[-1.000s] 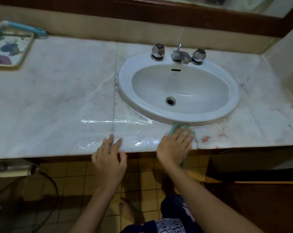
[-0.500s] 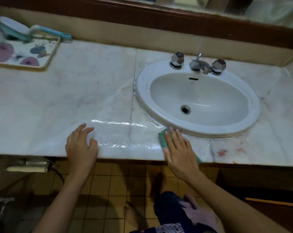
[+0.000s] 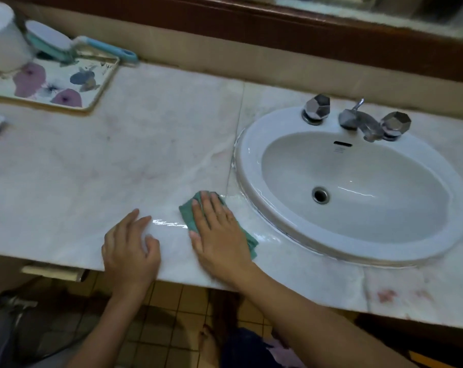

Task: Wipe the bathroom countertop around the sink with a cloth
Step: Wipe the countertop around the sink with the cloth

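Marble table, bathroom, beige backsplash behind. Right hand lay flat with fingers straight, pressing a green cloth onto the table near its front edge, just left of the sink rim. Left hand rested at the front edge beside it, fingers loosely spread, holding nothing, clear of the cloth. Wet streak shone between the hands, and more sheen ran along the sink's front-left rim. Sink sat toward the table's right end, with the faucet and two faceted knobs at its back. Reddish stains marked the front edge right of the sink. Floral tray sat at the back-left corner, a blue-handled brush across its back rim and a white container at its left end.
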{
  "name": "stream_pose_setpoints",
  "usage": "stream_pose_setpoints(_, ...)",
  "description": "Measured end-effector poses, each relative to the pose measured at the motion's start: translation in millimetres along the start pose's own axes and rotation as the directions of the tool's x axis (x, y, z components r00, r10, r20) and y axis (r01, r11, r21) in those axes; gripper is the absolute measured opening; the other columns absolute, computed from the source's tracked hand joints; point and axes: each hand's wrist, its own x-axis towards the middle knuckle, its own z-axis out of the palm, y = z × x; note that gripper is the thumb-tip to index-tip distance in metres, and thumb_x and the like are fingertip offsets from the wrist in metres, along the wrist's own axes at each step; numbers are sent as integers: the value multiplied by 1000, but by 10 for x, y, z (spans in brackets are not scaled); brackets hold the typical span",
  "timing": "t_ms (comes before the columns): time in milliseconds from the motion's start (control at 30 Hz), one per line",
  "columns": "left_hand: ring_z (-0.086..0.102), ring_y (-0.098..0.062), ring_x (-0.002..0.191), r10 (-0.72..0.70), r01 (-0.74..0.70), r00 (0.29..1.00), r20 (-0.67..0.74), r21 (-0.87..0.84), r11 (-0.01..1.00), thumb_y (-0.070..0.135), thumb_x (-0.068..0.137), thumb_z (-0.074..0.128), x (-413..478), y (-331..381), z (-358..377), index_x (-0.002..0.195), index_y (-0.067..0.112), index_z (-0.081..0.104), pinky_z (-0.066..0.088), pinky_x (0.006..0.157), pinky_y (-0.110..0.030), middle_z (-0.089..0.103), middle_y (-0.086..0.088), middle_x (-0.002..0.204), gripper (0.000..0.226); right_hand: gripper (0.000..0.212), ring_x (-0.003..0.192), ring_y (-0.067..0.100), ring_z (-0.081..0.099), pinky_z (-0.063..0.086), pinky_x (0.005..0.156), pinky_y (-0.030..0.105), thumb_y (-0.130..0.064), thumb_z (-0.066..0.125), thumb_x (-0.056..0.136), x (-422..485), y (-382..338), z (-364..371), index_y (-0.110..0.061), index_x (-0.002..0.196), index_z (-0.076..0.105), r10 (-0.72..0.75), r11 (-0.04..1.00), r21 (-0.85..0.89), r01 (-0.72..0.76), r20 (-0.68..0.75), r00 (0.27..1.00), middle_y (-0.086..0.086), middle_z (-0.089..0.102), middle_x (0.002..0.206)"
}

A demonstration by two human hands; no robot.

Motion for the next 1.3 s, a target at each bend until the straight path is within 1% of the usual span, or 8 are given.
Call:
stream_pose_setpoints(133, 46, -30, 119, -22, 21, 1000, -21, -18, 1000, 28, 80, 43, 8, 50, -8, 119, 16, 64, 41, 90, -44, 55, -2, 136, 45, 62, 149, 14, -9, 9, 118, 36, -45, 25, 101, -568, 458, -124, -20, 155, 7, -145, 986, -71, 150, 75, 987, -1, -4, 163)
stream_pose_setpoints(467, 49, -28, 116, 3, -5, 999, -53, -35, 999, 26, 83, 47, 1, -14, 24, 117, 16, 65, 42, 87, -41, 56, -1, 135, 40, 63, 149, 26, -5, 1, 120, 40, -38, 26, 100, 989, -55, -24, -9, 154, 10, 254, 967, 12, -254, -85, 963, 12, 1, 162)
stream_pose_setpoints(667, 54, -27, 111, -37, -6, 987, -156, -271, 962, 7, 82, 50, 26, -81, -155, 99, 8, 71, 43, 91, -35, 61, -7, 122, 27, 62, 148, 17, -12, 10, 120, 38, -44, 24, 101, 9, -140, -14, -19, 155, 5, -250, 967, -20, 253, 110, 962, 2, -5, 163)
stream_pose_setpoints(800, 46, -27, 120, -190, 166, 969, -159, -155, 974, 4, 84, 59, 309, -407, -284, 109, 14, 67, 37, 97, -43, 53, -3, 133, 28, 63, 149, 14, -8, 6, 117, 33, -44, 30, 99, 176, 255, -113, -23, 155, 10, -11, 1000, -29, 12, 17, 1000, -3, -1, 163)
stream_pose_setpoints(933, 39, -25, 128, -303, 290, 940, -154, -97, 952, 16, 87, 57, 533, -597, -278, 119, 20, 60, 32, 103, -43, 46, 2, 140, 32, 63, 149, 28, 5, 10, 119, 42, -40, 25, 98, 1103, 279, -134, -12, 154, 15, 204, 974, -86, -212, -94, 975, 10, 10, 162)
stream_pose_setpoints(1067, 39, -23, 126, -322, 319, 931, -172, -47, 947, 20, 87, 57, 543, -630, -227, 119, 21, 59, 32, 101, -40, 47, 3, 139, 32, 63, 148, 31, 2, 11, 117, 45, -39, 22, 99, 1855, 20, -115, -11, 154, 9, 301, 948, -81, -309, -97, 949, 12, 4, 162)
stream_pose_setpoints(1167, 40, -23, 125, -312, 310, 932, -183, -39, 950, 19, 86, 58, 552, -661, -222, 118, 21, 60, 33, 99, -38, 48, 3, 138, 32, 62, 148, 30, 1, 13, 117, 45, -39, 23, 100, 1849, -372, 26, -12, 154, 10, 140, 986, -82, -146, -83, 987, 12, 4, 162)
stream_pose_setpoints(1300, 39, -23, 126, -322, 317, 930, -176, -57, 947, 20, 86, 56, 552, -657, -229, 119, 21, 60, 32, 101, -39, 47, 4, 139, 33, 61, 149, 27, -2, 15, 117, 46, -40, 28, 100, 881, -739, 202, -16, 154, 15, -278, 959, -42, 281, 65, 958, 8, 4, 162)
